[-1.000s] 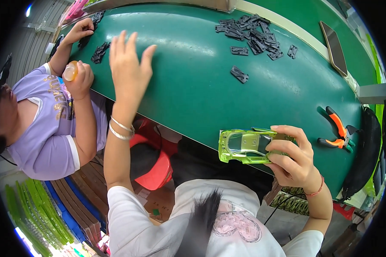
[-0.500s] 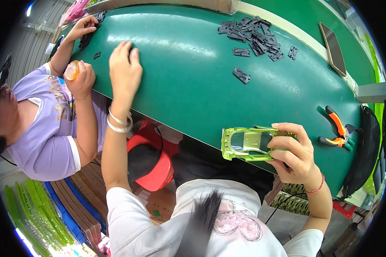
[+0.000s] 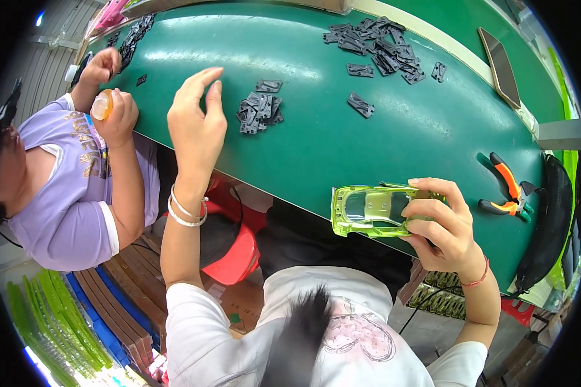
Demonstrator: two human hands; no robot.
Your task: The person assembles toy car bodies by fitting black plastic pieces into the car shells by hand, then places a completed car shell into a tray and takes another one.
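Note:
My right hand [image 3: 442,226] grips a shiny translucent green toy car body [image 3: 376,208] by one end, over the near edge of the table. My left hand [image 3: 197,122] is over the left part of the table with nothing in it, its fingers extended and the thumb apart. Just right of its fingers lies a small heap of flat black plastic parts [image 3: 258,111].
A larger pile of the black parts [image 3: 384,48] lies at the far side of the green table [image 3: 290,155]. Orange-handled pliers [image 3: 510,190], a black pouch [image 3: 549,222] and a phone [image 3: 499,68] are at the right. Another person [image 3: 77,180] sits at the left, holding a bottle [image 3: 102,105].
A small heap of black parts now lies beside my left hand, where bare table showed before. My left hand has shifted slightly right. The car body stays in my right hand.

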